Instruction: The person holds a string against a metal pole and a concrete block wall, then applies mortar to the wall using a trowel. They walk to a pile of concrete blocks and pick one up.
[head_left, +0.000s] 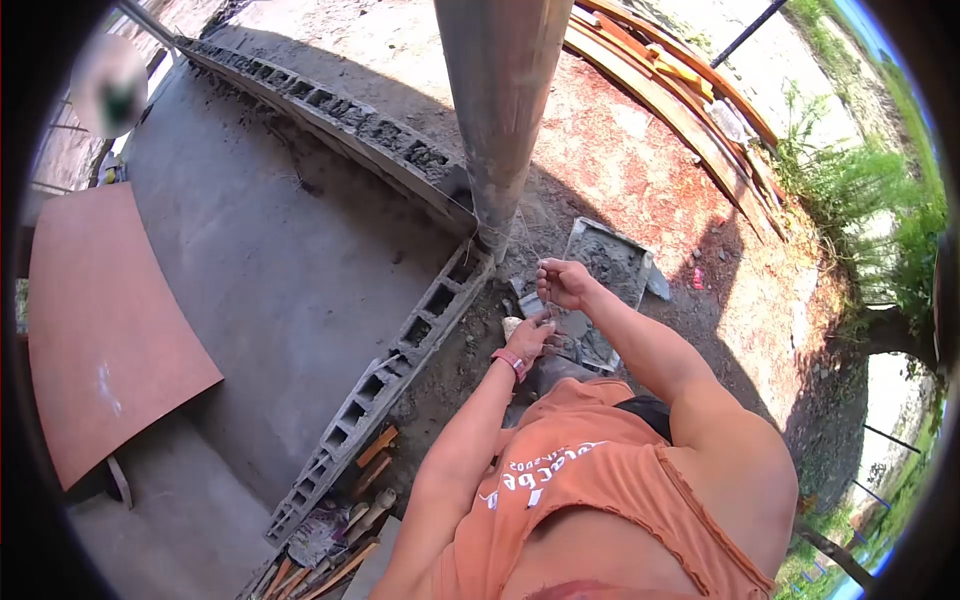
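- The right hand (563,282), just right of the frame's centre, is curled nearly closed, with its fingertips pinched on a thin pale string (527,240) that runs up and left toward the foot of the pole.
- The left hand (530,340) is just below and left of the right one, with a red wristband (510,362) on the wrist. Its fingers are bent downward near the ground; whether they grip anything cannot be told.
- Both bare arms reach up from the person's orange sleeveless shirt (590,480), which fills the lower middle of the frame.
- A grey rectangular mortar tray (612,262) holding wet grey mortar lies on the dirt just right of the hands.
- A tall grey-brown round metal pole (500,110) stands just above the hands and rises out of the top of the frame.
- A row of grey hollow concrete blocks (400,365) runs from the pole's foot down to the lower left; a second grey block row (330,108) runs from the pole to the upper left.
- A smooth grey concrete floor (270,260) lies left of the blocks.
- A large reddish-brown flat board (100,330) lies at the far left.
- Long orange-brown wooden planks (680,100) are stacked at the upper right, on red-brown dirt.
- Short scraps of wood (345,540) lie at the bottom, beside the near end of the block row.
- Green plants (880,190) edge the right side.
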